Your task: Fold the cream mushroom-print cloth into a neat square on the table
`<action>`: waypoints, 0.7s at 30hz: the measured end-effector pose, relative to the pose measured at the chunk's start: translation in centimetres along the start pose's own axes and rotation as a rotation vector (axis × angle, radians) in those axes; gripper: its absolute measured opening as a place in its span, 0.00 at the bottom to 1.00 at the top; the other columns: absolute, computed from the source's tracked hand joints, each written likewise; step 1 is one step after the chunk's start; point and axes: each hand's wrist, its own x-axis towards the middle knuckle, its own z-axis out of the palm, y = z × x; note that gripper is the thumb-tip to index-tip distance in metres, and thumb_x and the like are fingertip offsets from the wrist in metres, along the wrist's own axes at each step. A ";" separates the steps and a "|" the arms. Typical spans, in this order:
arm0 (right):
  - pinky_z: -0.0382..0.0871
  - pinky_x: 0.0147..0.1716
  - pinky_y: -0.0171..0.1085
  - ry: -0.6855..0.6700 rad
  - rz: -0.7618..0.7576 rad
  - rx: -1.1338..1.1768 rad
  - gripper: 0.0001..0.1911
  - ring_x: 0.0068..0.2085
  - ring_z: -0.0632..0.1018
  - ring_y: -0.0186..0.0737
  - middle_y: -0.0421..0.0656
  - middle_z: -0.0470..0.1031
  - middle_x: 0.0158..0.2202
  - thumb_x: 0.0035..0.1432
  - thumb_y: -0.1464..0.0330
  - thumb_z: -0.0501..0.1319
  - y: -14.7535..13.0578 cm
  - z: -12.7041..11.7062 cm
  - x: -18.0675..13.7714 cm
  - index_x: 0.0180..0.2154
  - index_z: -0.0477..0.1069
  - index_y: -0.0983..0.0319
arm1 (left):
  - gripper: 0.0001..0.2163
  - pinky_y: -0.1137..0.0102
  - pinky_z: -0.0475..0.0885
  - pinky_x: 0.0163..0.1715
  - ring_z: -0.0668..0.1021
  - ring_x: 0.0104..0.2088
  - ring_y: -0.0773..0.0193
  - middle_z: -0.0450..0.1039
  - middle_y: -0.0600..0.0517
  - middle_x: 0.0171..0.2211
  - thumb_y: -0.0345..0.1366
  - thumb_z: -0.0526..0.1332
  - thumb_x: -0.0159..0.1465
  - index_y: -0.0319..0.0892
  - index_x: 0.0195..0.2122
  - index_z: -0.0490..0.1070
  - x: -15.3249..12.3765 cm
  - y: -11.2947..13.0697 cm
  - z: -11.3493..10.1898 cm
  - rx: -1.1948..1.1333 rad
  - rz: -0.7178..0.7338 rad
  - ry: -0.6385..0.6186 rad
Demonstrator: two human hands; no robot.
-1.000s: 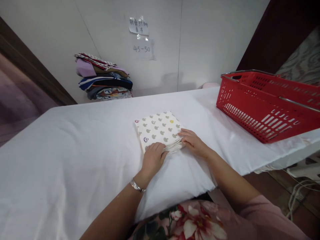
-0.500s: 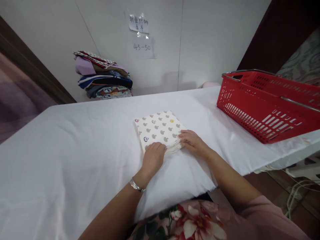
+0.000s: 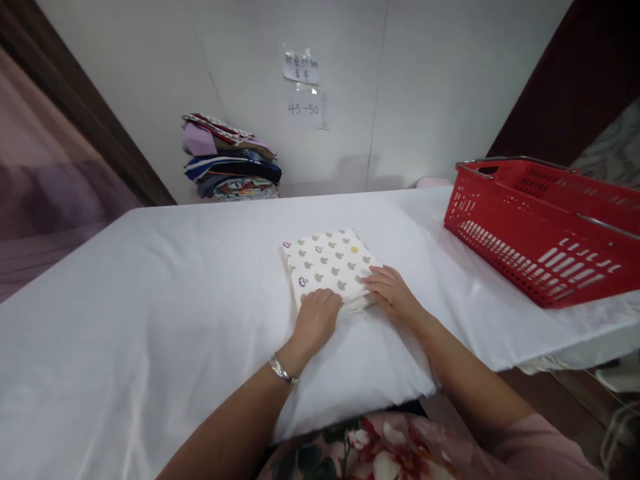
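A white folded cloth with grey mushroom prints and a few coloured ones lies flat in a square, several layers thick. My left hand, with a silver bracelet at the wrist, has its fingers closed over the near edge, towards the left. At the near right corner, my right hand grips the layered edge, fingertips on top. Both thumbs are largely hidden. Loose layers show along the near edge between the two hands.
A white sheet covers the table. To the right stands a red plastic basket with metal handles. Beyond the far edge, against the wall, is a pile of folded fabrics. Paper notes are taped above.
The camera view has shifted, so everything sits a little further right and lower. Both hands stay on the near edge of the folded cloth, which looks much the same.
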 end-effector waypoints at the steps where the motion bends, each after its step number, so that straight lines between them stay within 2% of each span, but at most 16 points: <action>1: 0.52 0.58 0.55 -0.010 0.001 -0.005 0.11 0.59 0.64 0.45 0.45 0.74 0.47 0.63 0.72 0.52 0.0 0.0 0.0 0.43 0.71 0.58 | 0.08 0.65 0.62 0.34 0.69 0.34 0.60 0.69 0.50 0.31 0.32 0.51 0.66 0.40 0.34 0.68 -0.1 0.1 0.0 0.008 0.013 0.003; 5: 0.55 0.57 0.54 -0.079 0.007 -0.022 0.11 0.58 0.64 0.47 0.45 0.74 0.48 0.62 0.70 0.53 0.4 -0.1 -0.3 0.42 0.72 0.57 | 0.06 0.65 0.62 0.35 0.68 0.35 0.60 0.68 0.50 0.32 0.30 0.52 0.65 0.41 0.35 0.69 -0.5 0.6 -0.1 0.023 0.027 0.010; 11: 0.55 0.55 0.55 -0.042 -0.083 -0.112 0.12 0.57 0.66 0.49 0.46 0.74 0.47 0.61 0.71 0.53 -0.4 0.4 0.0 0.44 0.72 0.57 | 0.06 0.63 0.62 0.36 0.67 0.36 0.59 0.66 0.50 0.32 0.27 0.54 0.63 0.41 0.32 0.68 -1.0 1.3 -0.7 0.043 -0.019 0.010; 16: 0.65 0.46 0.50 -0.055 -0.154 -0.100 0.14 0.45 0.72 0.45 0.47 0.74 0.42 0.61 0.72 0.53 -2.1 1.6 0.7 0.47 0.70 0.56 | 0.07 0.63 0.62 0.37 0.68 0.36 0.59 0.67 0.49 0.32 0.24 0.52 0.62 0.41 0.34 0.67 -1.2 1.4 -0.9 0.024 -0.037 0.000; 21: 0.67 0.38 0.46 -0.047 -0.149 -0.121 0.15 0.38 0.72 0.45 0.47 0.74 0.37 0.61 0.74 0.50 -2.2 2.2 0.2 0.45 0.72 0.58 | 0.09 0.62 0.63 0.37 0.68 0.37 0.58 0.68 0.48 0.35 0.22 0.51 0.61 0.40 0.36 0.67 -1.8 1.4 -1.4 -0.008 -0.015 -0.018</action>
